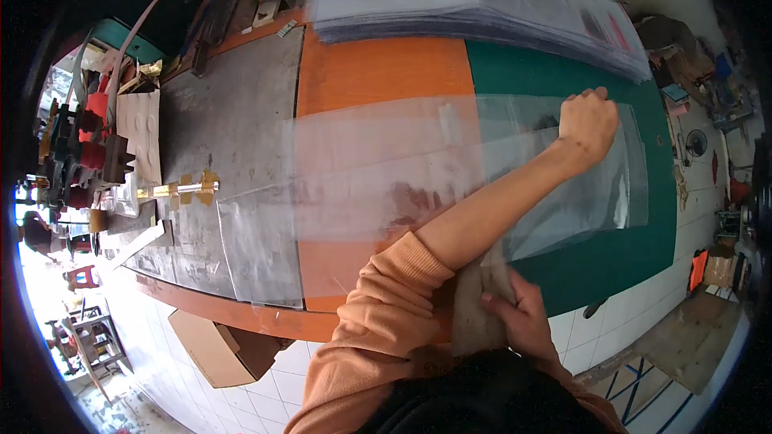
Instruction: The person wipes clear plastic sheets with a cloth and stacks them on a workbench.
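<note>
Clear plastic sheets (370,161) lie overlapping across the table, from its grey part over the orange part to the green part. My left arm reaches across them to the right. My left hand (589,128) is closed in a fist over the sheets' right end; what it holds, if anything, is hidden. Close to my body, at the table's front edge, my right hand (524,317) grips a greyish-beige cloth (476,317). The cloth's upper part passes behind my left forearm.
A thick stack of clear plastic sheets (482,0) covers the table's far side. At the left stands a machine with red and dark parts (92,149). A taped metal rod (181,189) lies by it. Below the front edge is an open cardboard box (217,345).
</note>
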`<state>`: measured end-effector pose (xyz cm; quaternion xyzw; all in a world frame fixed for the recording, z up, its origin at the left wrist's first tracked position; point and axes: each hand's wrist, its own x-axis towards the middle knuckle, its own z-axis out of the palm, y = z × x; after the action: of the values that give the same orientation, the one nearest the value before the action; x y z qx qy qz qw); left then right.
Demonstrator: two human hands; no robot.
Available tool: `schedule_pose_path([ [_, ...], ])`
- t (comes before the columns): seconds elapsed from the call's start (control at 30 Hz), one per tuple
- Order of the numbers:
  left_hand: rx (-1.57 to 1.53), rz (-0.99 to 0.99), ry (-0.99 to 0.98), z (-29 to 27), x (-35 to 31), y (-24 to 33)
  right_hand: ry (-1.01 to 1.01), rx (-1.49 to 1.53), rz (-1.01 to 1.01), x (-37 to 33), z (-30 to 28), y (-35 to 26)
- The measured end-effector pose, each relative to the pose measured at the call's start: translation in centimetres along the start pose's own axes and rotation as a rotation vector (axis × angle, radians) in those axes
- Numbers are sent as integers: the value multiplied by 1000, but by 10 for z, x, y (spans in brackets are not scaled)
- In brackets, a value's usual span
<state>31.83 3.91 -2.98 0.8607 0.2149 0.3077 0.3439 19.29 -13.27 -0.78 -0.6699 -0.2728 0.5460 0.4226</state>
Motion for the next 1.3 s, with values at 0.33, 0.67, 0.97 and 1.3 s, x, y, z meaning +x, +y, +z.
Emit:
schedule_pose_path([
  [0.33, -165, -157, 41, -16, 1, 13, -65, 833, 68, 17, -68, 30],
  [0.67, -191, -5, -107, -14, 0, 5, 245, 1194, -365, 44, -87, -20],
  [0.97, -62, 25, -142, -19, 3, -7, 107, 1380, -378, 49, -115, 8],
  [1.3, 207, 76, -48, -21, -12, -12, -93, 1240, -625, 7, -120, 58],
])
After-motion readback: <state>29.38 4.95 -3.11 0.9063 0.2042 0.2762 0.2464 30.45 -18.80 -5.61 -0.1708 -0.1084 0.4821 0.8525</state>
